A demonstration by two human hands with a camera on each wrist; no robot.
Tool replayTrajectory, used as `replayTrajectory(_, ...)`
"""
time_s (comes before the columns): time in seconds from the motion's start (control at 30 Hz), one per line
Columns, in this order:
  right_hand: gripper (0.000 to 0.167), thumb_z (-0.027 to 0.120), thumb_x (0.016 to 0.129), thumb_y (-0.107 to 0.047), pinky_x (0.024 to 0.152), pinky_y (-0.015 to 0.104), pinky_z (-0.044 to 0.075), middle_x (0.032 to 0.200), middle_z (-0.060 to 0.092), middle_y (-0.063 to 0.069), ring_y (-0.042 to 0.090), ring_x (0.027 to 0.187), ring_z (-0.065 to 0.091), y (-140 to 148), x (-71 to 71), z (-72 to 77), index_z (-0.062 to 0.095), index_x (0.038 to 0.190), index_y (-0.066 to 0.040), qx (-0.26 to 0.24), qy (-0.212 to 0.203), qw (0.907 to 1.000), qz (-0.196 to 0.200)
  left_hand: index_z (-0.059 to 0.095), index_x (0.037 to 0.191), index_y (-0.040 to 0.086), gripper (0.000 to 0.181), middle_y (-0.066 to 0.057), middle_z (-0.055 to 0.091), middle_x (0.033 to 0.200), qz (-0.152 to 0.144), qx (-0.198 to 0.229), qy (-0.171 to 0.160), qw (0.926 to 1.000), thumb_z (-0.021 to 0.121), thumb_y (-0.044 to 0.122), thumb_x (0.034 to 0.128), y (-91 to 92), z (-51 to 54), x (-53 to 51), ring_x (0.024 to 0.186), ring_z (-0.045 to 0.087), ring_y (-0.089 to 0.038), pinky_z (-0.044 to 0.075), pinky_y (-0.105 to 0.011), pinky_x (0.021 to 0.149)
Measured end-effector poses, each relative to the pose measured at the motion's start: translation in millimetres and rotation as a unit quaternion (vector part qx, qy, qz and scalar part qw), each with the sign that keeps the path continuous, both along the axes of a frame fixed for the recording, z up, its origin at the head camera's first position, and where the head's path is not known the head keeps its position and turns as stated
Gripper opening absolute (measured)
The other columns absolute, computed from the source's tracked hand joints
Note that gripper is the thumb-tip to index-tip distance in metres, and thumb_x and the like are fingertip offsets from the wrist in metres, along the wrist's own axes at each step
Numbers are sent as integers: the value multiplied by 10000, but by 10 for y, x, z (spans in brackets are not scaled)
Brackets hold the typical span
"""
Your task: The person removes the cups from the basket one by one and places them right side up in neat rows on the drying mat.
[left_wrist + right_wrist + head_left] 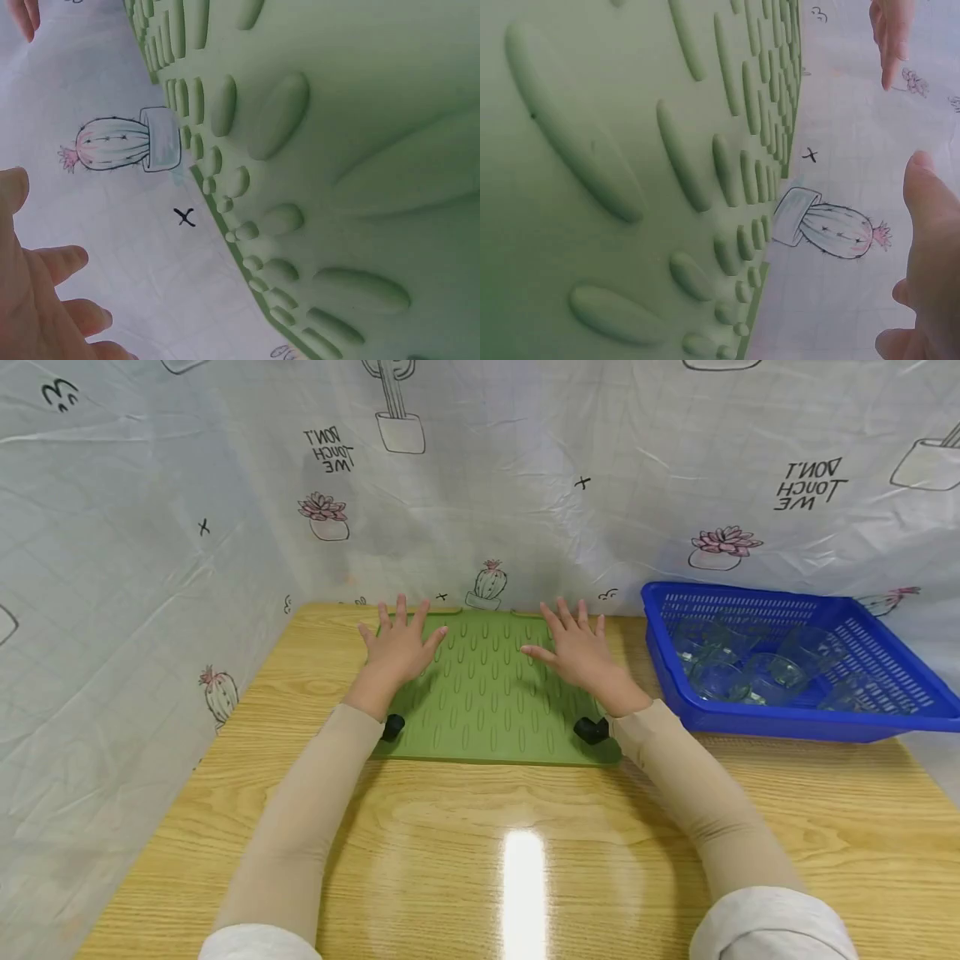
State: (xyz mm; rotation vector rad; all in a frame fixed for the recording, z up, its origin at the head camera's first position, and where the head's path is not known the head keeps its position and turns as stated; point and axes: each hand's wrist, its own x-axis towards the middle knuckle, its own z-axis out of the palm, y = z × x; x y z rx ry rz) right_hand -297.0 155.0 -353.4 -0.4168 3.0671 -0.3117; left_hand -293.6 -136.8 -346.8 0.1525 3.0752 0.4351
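Note:
A green mat [480, 693] with rows of raised oval ridges lies on the wooden table. My left hand [401, 647] is spread over its upper left part, fingers straight and pointing to the back. Over the upper right part my right hand [581, 652] is spread the same way. Neither hand holds anything. In the left wrist view the left fingers [56, 300] are apart from the mat's ridged surface [277, 217]; in the right wrist view a gap also shows between the right hand [937, 255] and the mat [630, 150].
A blue plastic basket [795, 722] holding several clear glass vessels [780, 672] stands right of the mat. Behind the table hangs a white curtain [480, 485] printed with cacti. Bare wooden tabletop [420, 843] lies in front of the mat.

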Motion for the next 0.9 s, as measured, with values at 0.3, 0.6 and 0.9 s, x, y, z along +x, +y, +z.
replayTrajectory(0.3, 902, 466, 1022, -644, 1187, 665, -69, 1710, -54, 149, 433, 1536, -115, 23, 98, 92, 41, 1676, -190, -8, -113, 9997, 205, 63, 1678, 249, 741, -167, -110, 1700, -119, -60, -27, 9999, 278, 622, 1075, -42, 64, 31, 1514, -168, -452, -60, -761, 1129)
replayTrajectory(0.6, 900, 484, 1027, -621, 1190, 657, -72, 1711, -58, 142, 403, 1529, -158, 62, 244, 181, 28, 1676, -195, -68, -145, 9988, 453, 66, 1677, 247, 744, -157, -109, 1700, -367, -69, 14, 9993, 301, 616, 1076, -76, 127, 154, 1512, -157, -461, -69, -751, 1132)
replayTrajectory(0.9, 891, 542, 1015, -599, 1210, 642, -8, 1715, 40, 122, 388, 1550, -73, 146, 364, 239, 118, 1675, -178, -158, 335, 9967, 726, 53, 1676, 267, 742, -133, -124, 1702, -513, -61, 64, 9986, 312, 615, 1075, -108, 128, 244, 1514, -170, -445, -80, -747, 1133)
